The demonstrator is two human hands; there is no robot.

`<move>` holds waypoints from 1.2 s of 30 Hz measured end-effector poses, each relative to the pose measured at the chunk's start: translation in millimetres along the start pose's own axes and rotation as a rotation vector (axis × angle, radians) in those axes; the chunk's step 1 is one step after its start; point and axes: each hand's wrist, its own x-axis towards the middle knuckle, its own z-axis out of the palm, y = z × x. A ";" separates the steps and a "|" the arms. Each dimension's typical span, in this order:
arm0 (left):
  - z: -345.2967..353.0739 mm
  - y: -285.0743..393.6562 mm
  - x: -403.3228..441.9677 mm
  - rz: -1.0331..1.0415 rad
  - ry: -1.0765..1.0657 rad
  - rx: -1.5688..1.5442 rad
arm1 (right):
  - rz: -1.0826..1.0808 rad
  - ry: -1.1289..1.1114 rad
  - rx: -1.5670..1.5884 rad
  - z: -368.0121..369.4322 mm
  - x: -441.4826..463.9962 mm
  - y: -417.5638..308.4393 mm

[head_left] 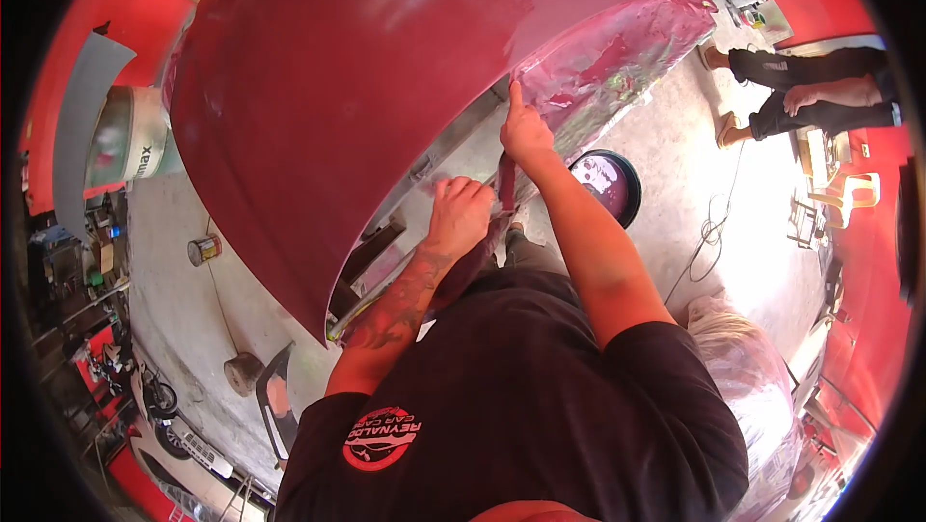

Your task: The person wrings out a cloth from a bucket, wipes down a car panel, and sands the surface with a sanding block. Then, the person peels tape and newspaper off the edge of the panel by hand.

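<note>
A large dark red car panel (338,68) fills the upper middle, its curved edge facing me. My left hand (461,216) is over the gap below that edge, its fingers curled; what they hold, if anything, is hidden. Farther up, my right hand (528,131) has its index finger stretched to the panel's edge, beside plastic sheeting (608,59) smeared with red. Its other fingers are bent in, and their contents cannot be made out. A dark red strip (506,179) runs down between my hands.
A black tub (632,192) with pinkish contents stands right of my right forearm. A person's legs (805,68) are at the upper right, near a cable (712,233) and a pale chair (857,196). A can (204,250) stands on the left floor; plastic-wrapped bulk (743,368) is lower right.
</note>
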 end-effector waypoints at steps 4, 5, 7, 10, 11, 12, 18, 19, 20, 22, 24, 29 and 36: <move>10.1 13.2 14.8 0.133 -0.069 -0.008 | 0.090 0.002 -0.243 6.0 17.7 26.5; 11.6 18.6 17.3 0.148 -0.065 -0.009 | 0.097 0.015 -0.240 2.3 17.1 32.1; 13.7 26.8 19.9 0.173 -0.135 -0.071 | 0.023 -0.004 -0.348 -5.7 6.5 39.3; -0.5 31.8 28.6 0.176 -0.173 -0.207 | -0.020 0.026 -0.322 -38.8 -27.2 37.2; -9.2 33.4 33.1 0.171 -0.202 -0.289 | -0.008 0.033 -0.321 -42.5 -30.8 43.0; -13.6 33.4 39.6 0.180 -0.153 -0.347 | -0.018 0.063 -0.321 -45.2 -34.6 49.8; 2.5 11.6 117.2 -0.122 -0.093 -0.486 | -0.056 -0.092 -0.261 -33.9 -28.4 78.7; 7.3 10.2 133.0 -0.225 -0.028 -0.509 | -0.104 -0.145 -0.255 -45.2 -43.5 70.8; 11.2 10.8 150.0 -0.222 -0.024 -0.504 | -0.166 -0.267 -0.206 -32.2 -46.9 76.0; 19.0 14.7 188.8 -0.273 -0.094 -0.381 | -0.268 -0.536 -0.069 -18.9 -58.5 81.2; 50.8 10.7 226.6 -0.376 -0.091 -0.381 | -0.401 -0.447 0.292 1.1 -80.0 91.3; 119.5 2.2 300.0 -0.847 -0.108 -1.114 | -0.437 -0.306 0.524 -33.4 -54.7 112.5; 120.1 37.8 324.3 -0.990 0.400 -1.737 | -0.532 -0.266 0.697 -21.6 -8.0 128.9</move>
